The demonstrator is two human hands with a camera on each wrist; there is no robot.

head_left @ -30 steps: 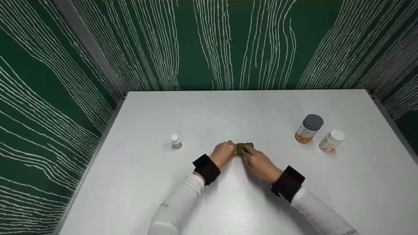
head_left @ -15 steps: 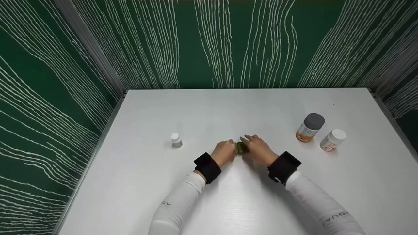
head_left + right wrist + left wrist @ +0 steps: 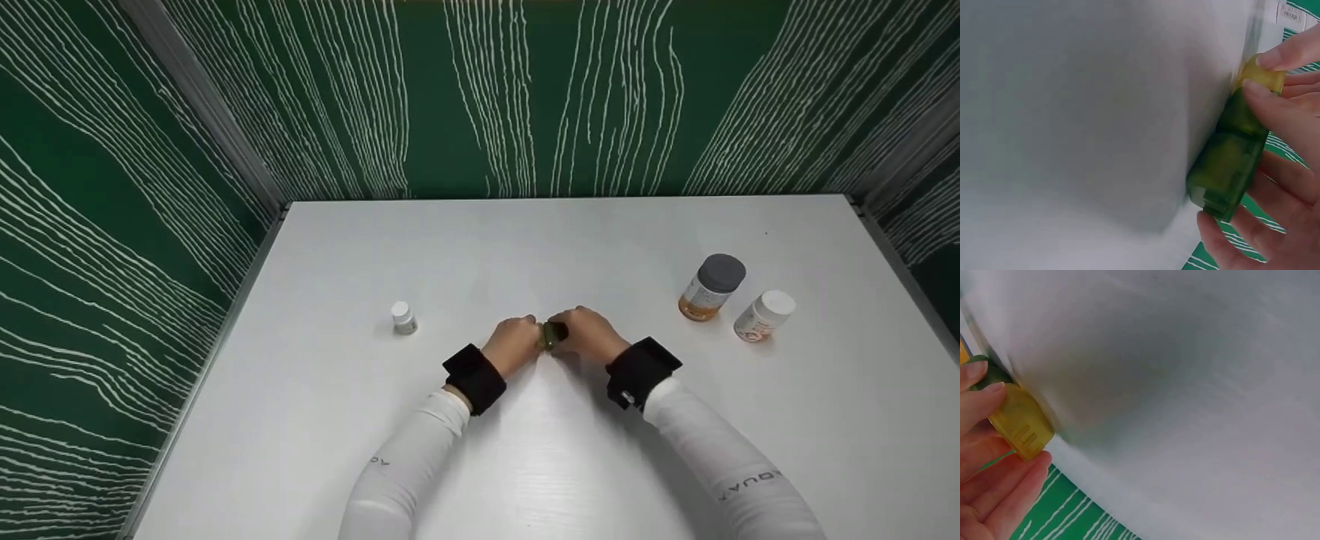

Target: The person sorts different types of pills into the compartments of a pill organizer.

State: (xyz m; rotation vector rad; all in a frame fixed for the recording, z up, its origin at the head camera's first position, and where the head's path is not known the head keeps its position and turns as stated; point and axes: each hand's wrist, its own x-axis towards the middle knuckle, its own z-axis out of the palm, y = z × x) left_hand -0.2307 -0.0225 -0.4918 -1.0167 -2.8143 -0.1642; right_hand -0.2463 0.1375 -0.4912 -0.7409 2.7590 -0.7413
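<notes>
Between my two hands, low at the middle of the white table, is a small translucent box like a pill organizer, with compartments. My left hand grips its yellow end, thumb on one side and fingers on the other. My right hand holds the longer green part, with the thumb near the join to the yellow and fingers along the far side. Both hands hide much of the box in the head view; its lids appear shut in the right wrist view.
To the left stands a small white bottle. At the right stand a grey-lidded jar with an orange base and a white-capped bottle beside it. Green panels with white lines rise behind the table and along its sides.
My right hand has shifted left and slightly up, turning its fingers from the near side of the box to around its green end. My left hand stays on the yellow end.
</notes>
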